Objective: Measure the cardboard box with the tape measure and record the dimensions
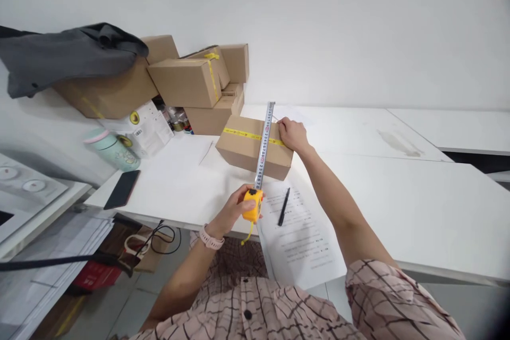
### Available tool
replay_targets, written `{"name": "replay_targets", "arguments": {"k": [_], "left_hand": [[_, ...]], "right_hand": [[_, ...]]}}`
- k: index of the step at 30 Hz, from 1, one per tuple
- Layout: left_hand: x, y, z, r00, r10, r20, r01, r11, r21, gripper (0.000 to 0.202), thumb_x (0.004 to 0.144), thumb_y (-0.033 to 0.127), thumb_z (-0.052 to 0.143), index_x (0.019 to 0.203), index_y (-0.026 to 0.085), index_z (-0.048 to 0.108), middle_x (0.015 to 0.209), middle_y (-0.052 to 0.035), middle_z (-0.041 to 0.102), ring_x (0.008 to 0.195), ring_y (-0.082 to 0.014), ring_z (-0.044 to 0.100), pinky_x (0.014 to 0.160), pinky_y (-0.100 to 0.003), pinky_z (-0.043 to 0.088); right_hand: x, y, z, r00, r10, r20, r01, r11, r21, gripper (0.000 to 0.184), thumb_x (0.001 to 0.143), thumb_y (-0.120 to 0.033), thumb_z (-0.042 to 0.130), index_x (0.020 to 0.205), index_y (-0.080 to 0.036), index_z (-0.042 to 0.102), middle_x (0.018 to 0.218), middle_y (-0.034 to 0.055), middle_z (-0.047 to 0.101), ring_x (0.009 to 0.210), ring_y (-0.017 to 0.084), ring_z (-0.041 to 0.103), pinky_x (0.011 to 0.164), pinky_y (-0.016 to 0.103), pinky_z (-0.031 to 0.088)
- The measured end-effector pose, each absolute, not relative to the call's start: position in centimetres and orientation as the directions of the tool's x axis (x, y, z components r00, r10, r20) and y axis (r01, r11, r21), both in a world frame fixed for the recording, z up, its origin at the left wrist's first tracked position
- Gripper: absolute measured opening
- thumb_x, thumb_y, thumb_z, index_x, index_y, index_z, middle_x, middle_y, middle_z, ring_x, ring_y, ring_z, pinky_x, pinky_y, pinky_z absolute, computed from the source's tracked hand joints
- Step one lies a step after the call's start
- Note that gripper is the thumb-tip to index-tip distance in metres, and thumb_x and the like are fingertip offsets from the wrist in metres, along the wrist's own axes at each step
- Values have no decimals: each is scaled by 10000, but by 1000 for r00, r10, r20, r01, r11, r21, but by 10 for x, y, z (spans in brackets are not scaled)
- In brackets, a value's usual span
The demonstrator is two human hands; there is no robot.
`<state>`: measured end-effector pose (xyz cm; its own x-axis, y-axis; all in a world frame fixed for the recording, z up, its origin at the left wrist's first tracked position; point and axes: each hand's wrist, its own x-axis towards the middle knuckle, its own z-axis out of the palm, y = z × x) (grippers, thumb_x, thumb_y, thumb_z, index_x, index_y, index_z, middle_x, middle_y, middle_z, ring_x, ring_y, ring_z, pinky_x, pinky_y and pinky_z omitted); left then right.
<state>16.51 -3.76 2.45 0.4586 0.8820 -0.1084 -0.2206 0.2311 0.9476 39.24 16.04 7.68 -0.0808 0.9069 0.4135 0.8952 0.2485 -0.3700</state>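
Note:
My left hand (243, 205) is closed around a yellow tape measure (252, 205) near the table's front edge. Its silver blade (264, 143) is drawn out away from me, lying across the top of a cardboard box (250, 153) and reaching past its far side. Yellow printed tape runs along the box's top. My right hand (292, 134) grips the far right corner of the box with fingers curled; the fingertips are partly hidden. Just in front of the box, a black pen (284, 207) rests on printed sheets (305, 244) that overhang the table edge.
Several cardboard boxes (187, 82) are stacked at the back left, with a dark grey bag (71, 53) on top. A mint tumbler (115, 151) and a phone (121, 189) are at the table's left end. The white table (398, 207) extends right, past a stain (400, 143).

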Motion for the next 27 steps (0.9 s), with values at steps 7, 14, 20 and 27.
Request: {"name": "replay_targets", "arguments": {"k": [7,14,20,27], "left_hand": [[135,-56,7,514,839,-181,-220,332,917,443,786,428,704,1130,206,534,1238,-148,641,705,-214,735,530,-270,572],[126,-61,0,542,822,-176,-255,360,897,467,772,455,711,1130,204,549,1264,-168,635,675,-209,733,512,-267,568],[124,-63,-1,551,818,-164,-269,361,893,479,779,460,709,1145,195,549,1274,-182,627,669,-206,732,516,-269,570],[123,-63,-10,558,812,-171,-286,381,879,522,757,475,737,1152,216,515,1239,-160,636,675,-213,735,519,-271,570]], "right_hand": [[389,166,76,-209,869,449,893,356,-275,509,953,-270,348,1454,-207,408,1116,147,688,943,319,596,819,438,441],[388,165,74,-280,851,444,895,398,-199,517,962,-261,333,1467,-279,443,1153,134,620,983,302,541,808,418,438],[388,165,72,-282,856,434,892,400,-209,468,1009,-328,290,1378,-303,577,1153,132,608,983,289,523,798,403,417],[387,163,72,-272,858,435,879,405,-250,478,1017,-372,277,1358,-320,608,1168,119,613,995,298,513,817,422,399]]}}
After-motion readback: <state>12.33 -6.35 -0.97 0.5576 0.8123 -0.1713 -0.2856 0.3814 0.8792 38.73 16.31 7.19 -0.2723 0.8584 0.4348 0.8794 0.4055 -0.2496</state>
